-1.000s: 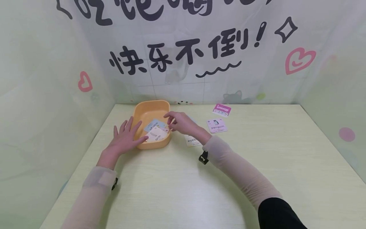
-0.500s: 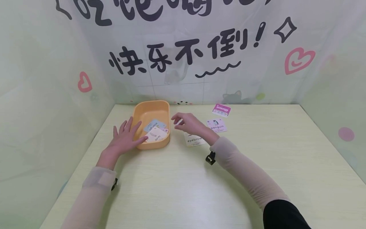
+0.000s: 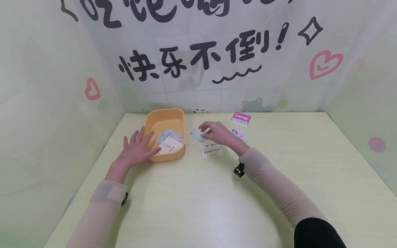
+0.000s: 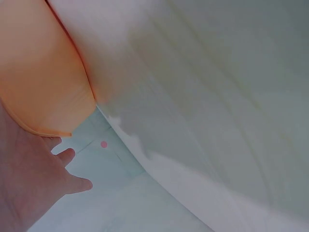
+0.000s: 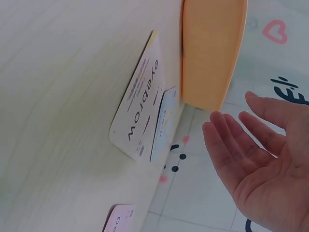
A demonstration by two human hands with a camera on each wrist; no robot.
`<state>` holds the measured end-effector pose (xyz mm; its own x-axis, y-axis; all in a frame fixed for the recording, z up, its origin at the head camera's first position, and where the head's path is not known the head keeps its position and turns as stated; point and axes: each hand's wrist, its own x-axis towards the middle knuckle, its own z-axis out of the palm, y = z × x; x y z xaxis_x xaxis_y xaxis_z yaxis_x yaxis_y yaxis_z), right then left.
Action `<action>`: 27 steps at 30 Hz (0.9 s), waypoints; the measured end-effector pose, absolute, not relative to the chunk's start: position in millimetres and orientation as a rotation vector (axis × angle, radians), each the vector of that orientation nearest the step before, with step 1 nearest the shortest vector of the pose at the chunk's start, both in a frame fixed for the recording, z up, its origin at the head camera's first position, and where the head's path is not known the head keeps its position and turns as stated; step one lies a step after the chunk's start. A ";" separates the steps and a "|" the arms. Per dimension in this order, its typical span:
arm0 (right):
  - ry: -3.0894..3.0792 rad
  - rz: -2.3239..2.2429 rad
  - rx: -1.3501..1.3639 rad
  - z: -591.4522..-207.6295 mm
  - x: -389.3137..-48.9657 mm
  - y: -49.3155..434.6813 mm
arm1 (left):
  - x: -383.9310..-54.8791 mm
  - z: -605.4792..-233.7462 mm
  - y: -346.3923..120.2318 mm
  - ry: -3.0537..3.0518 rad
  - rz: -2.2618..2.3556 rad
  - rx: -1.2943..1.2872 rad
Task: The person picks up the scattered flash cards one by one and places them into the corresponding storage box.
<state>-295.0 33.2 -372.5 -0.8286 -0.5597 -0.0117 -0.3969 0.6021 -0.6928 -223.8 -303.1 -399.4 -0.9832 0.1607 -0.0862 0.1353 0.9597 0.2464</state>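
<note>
The left hand [image 3: 134, 151] rests with fingers spread on the near left rim of the orange tray [image 3: 164, 119], gripping nothing; its thumb reaches over the near edge, though whether it touches the card marked "arm" [image 3: 169, 146] is hard to tell. That card overlaps a blue "mango" card [image 3: 167, 135] inside the tray's near half.

The right hand [image 3: 217, 132] hovers to the right of the tray, its fingers loosely bent and holding nothing. Below it, a light-blue card [image 3: 194, 133] lies just beside the tray's right wall, and the "eyebrow" card [image 3: 212, 151] lies nearer the person. Farther right of the tray are the partly hidden penguin card [image 3: 240, 134] and, behind it, a magenta card [image 3: 241, 119].
</note>
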 end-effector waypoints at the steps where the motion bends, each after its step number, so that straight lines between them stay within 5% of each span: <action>1: 2.606 -1.041 -0.782 -373.0 -295.9 35.7 | -223.9 -399.6 -303.1 3.006 0.368 0.227; 27: 2.677 -0.992 -0.668 -391.8 -310.5 102.7 | -224.2 -399.4 -303.7 3.005 0.357 0.227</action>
